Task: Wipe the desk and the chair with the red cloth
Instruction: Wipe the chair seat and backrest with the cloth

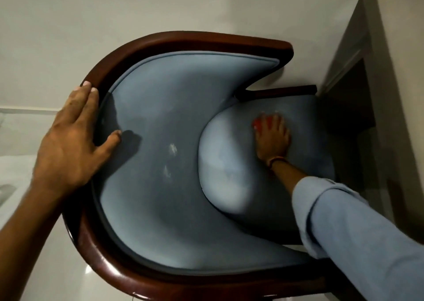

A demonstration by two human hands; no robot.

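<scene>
I look straight down onto the chair point(160, 121), a tub chair with grey-blue upholstery and a dark red-brown wooden rim. My left hand point(71, 137) grips the top of the curved backrest, fingers over the wooden rim and thumb on the fabric inside. My right hand point(273, 137) lies flat on the seat cushion, pressing the red cloth point(258, 124) down; only a small red edge shows under the fingers. The desk point(358, 75) stands at the right, with the seat's front edge under it.
Pale glossy floor point(68, 36) surrounds the chair. The desk's dark opening is close at the right of the seat. White scuff marks point(173, 150) show on the inside of the backrest. A pale surface sits at the far left edge.
</scene>
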